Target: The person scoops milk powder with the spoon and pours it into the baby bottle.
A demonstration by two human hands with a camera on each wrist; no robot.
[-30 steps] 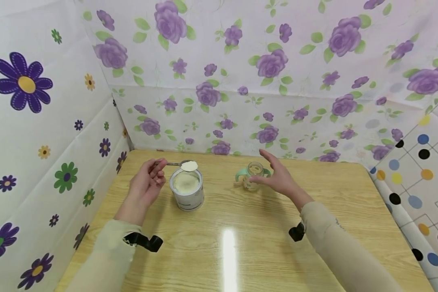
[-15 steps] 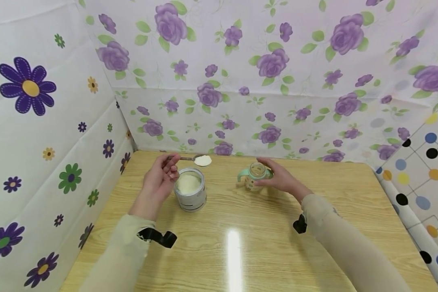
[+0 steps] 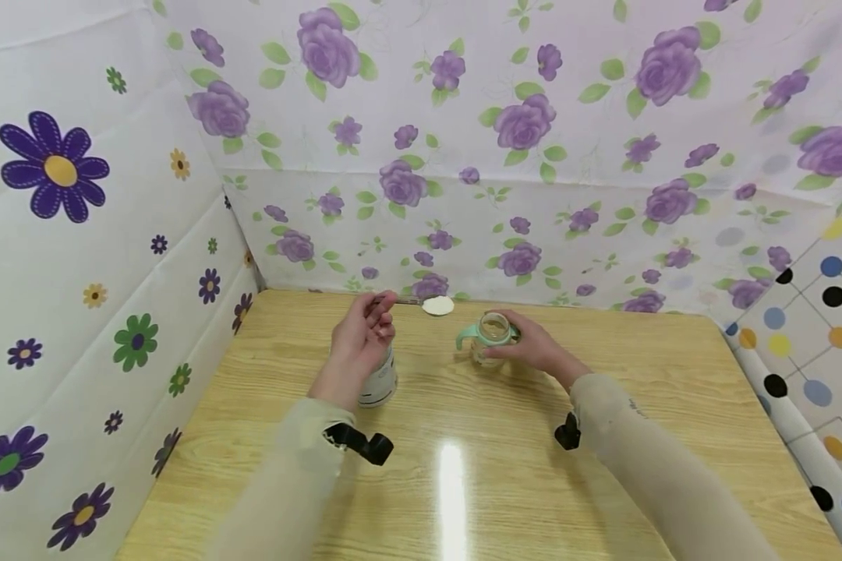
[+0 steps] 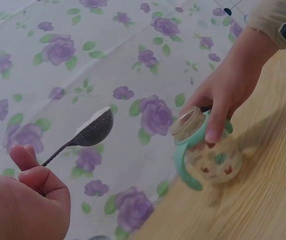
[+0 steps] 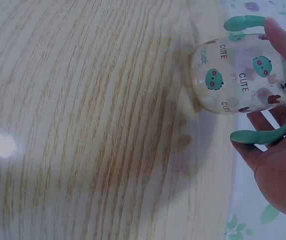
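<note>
My left hand [image 3: 360, 343] pinches the handle of a dark metal spoon [image 4: 94, 131], its bowl heaped with white powder [image 3: 438, 305]. The spoon is in the air, level, pointing right. Under and behind that hand stands a white can [image 3: 380, 383]; its top is now hidden. My right hand [image 3: 535, 347] grips a clear, lidless baby bottle [image 5: 235, 75] near its neck, the thumb on the near side. Two mint-green handles [image 4: 185, 167] stick out from the bottle's collar. It stands upright on the table, and the spoon bowl is apart from it, to its left.
A wood-grain table [image 3: 421, 483] carries the can and bottle, with a bright light reflection on its front part. Flowered cloth [image 3: 400, 187] rises behind its back edge. Patterned cloths also flank the left and right sides. Each wrist wears a black camera mount [image 3: 361, 444].
My left hand has carried the powder-filled spoon rightward from above the can toward the bottle, now covering the can's opening. My right hand has closed in from beside the bottle and taken hold of it.
</note>
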